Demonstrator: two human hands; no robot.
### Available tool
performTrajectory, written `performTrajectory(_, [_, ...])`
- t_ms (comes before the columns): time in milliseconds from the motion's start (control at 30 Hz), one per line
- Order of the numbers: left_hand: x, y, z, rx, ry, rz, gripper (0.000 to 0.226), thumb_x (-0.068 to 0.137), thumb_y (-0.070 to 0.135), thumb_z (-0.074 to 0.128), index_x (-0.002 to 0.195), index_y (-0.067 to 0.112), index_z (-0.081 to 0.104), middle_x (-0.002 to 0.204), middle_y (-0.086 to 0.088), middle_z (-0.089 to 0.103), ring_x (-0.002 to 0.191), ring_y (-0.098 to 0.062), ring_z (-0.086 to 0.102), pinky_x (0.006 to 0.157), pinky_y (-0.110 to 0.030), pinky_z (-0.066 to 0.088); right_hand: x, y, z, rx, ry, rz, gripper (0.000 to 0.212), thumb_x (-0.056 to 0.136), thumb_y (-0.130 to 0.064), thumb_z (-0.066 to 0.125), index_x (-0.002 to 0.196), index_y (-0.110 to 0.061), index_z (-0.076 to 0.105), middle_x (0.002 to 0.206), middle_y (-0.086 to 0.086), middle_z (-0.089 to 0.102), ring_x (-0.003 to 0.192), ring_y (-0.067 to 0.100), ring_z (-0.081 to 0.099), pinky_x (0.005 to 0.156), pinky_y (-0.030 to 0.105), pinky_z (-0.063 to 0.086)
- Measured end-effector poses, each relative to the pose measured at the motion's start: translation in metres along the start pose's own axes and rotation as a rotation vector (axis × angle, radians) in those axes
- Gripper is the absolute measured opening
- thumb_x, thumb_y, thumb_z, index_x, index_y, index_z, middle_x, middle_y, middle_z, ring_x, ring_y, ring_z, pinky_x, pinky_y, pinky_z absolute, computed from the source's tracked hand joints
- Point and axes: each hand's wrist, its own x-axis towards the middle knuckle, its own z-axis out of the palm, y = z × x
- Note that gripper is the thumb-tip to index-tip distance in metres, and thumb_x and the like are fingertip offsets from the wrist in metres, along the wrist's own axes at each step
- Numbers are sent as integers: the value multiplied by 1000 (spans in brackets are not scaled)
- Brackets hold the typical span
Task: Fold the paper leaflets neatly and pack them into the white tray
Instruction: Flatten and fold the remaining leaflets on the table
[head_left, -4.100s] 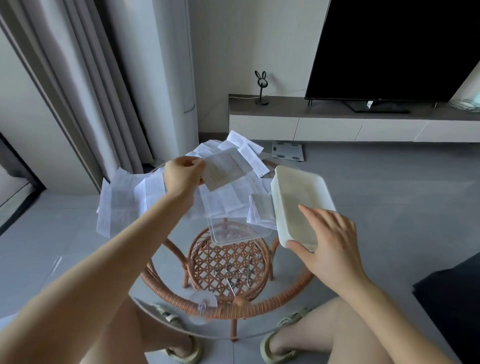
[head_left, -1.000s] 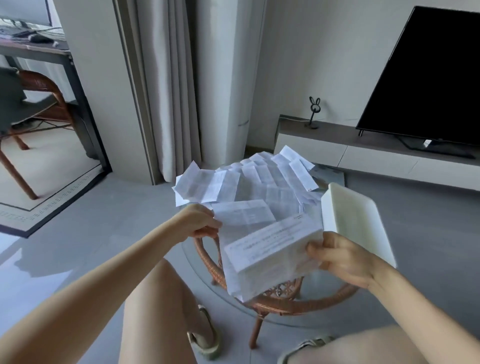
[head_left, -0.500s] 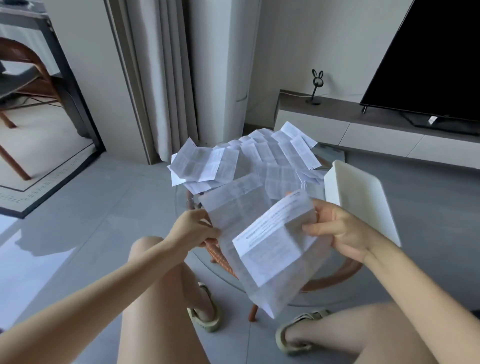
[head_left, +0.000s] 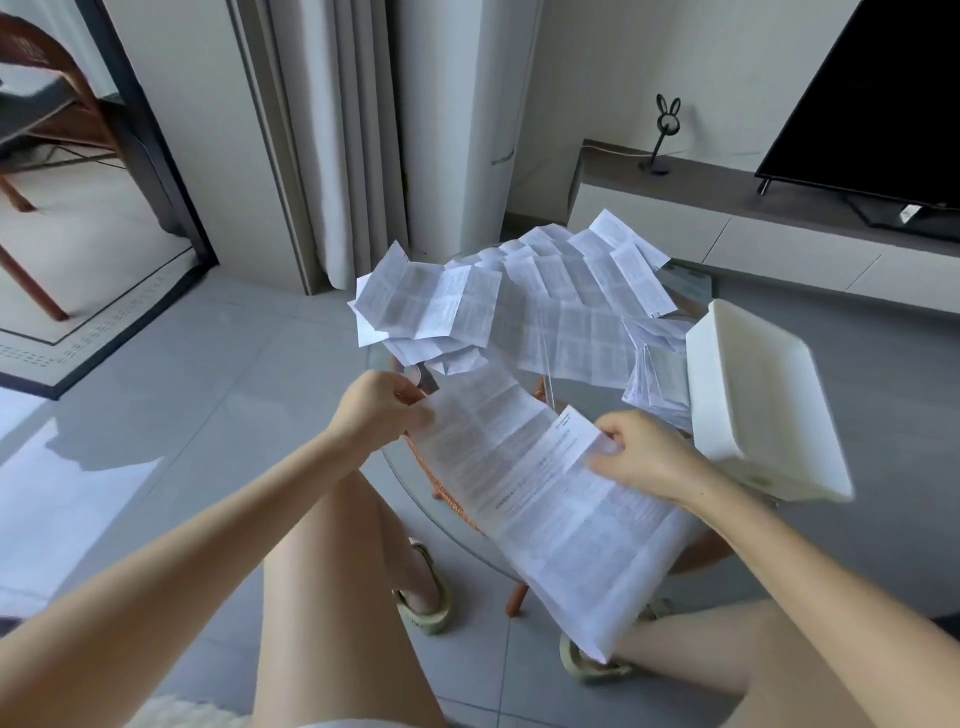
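Note:
A long printed leaflet (head_left: 540, 499) hangs unfolded in front of me, its lower end reaching down over my knees. My left hand (head_left: 379, 415) pinches its upper left corner. My right hand (head_left: 644, 457) pinches its upper right edge. Beyond it several more unfolded leaflets (head_left: 524, 306) lie spread in a heap over a round glass-topped rattan table (head_left: 441, 488). The white tray (head_left: 763, 400) sits on the table's right side, empty as far as I can see, just right of my right hand.
A small stack of folded leaflets (head_left: 657, 379) lies against the tray's left wall. Curtains (head_left: 332, 135) hang behind the table. A low TV cabinet (head_left: 727, 223) with a black TV (head_left: 883, 104) stands at the back right. A chair (head_left: 47, 130) is at the far left.
The leaflet, half doubled over a moment ago, has been pulled out to its full length between my hands. My view has dropped and moved closer.

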Motion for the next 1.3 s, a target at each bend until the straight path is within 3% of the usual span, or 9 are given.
performTrajectory(233, [-20, -7, 4, -69, -240, -105, 11, 80, 6, 72, 72, 14, 70, 56, 5, 65, 44, -2, 53, 49, -14, 44, 16, -29, 4, 38, 94, -81, 32, 89, -26, 63, 66, -5, 55, 53, -2, 42, 50, 13, 39, 50, 27, 27])
performTrajectory(433, [-24, -13, -2, -153, -328, -206, 14, 90, 6, 59, 89, 0, 72, 81, -12, 74, 67, -17, 70, 47, -15, 44, 29, -34, 30, -43, 130, -3, 35, 88, -25, 64, 63, -12, 43, 57, 2, 43, 55, 20, 41, 55, 29, 32])
performTrajectory(533, [-20, -13, -2, -17, -268, -124, 14, 87, 9, 61, 80, 6, 72, 63, -1, 66, 49, -11, 56, 45, -15, 39, 30, -34, 33, 64, 146, -17, 36, 84, -26, 66, 57, -15, 44, 54, -1, 43, 53, 18, 42, 54, 29, 34])
performTrajectory(667, [-13, -10, 0, 95, -241, -62, 10, 84, 15, 67, 85, 7, 74, 62, 2, 55, 55, -19, 47, 54, -22, 39, 35, -37, 36, 144, 147, -42, 34, 80, -29, 67, 56, -13, 49, 53, -2, 47, 54, 18, 48, 56, 32, 41])
performTrajectory(867, [-11, -13, -3, -4, -248, -151, 9, 85, 14, 69, 89, 7, 75, 61, 2, 52, 53, -14, 42, 42, -14, 34, 30, -48, 13, 471, -46, 47, 16, 84, -8, 67, 69, -13, 66, 66, -1, 63, 64, 11, 57, 63, 22, 43])
performTrajectory(967, [-11, -15, -1, -37, -248, -170, 9, 85, 13, 69, 89, 7, 75, 69, -4, 56, 61, -21, 45, 50, -19, 39, 30, -51, 4, 601, -138, 61, 9, 83, -6, 68, 74, -8, 70, 70, 2, 70, 69, 14, 65, 70, 24, 50])
performTrajectory(1100, [-13, -13, 0, -60, -294, -230, 15, 87, 10, 65, 97, 1, 72, 69, -6, 49, 60, -20, 42, 49, -19, 39, 40, -52, 31, 320, 11, 28, 41, 66, -42, 68, 76, -2, 69, 65, -1, 62, 65, 16, 58, 66, 31, 43])
performTrajectory(1167, [-12, -12, -1, -88, -305, -264, 19, 89, 7, 61, 100, -6, 68, 66, -5, 44, 52, -14, 36, 40, -15, 34, 41, -51, 46, 183, 80, -19, 44, 76, -38, 69, 74, 6, 60, 60, 3, 47, 58, 16, 45, 57, 29, 33])
performTrajectory(1300, [-4, -14, -4, -71, -295, -243, 22, 90, 17, 65, 96, -3, 71, 66, -2, 62, 47, -9, 45, 42, -17, 31, 35, -59, 52, -32, 217, -45, 43, 87, -32, 65, 59, -13, 39, 54, 1, 38, 55, 19, 39, 50, 28, 26])
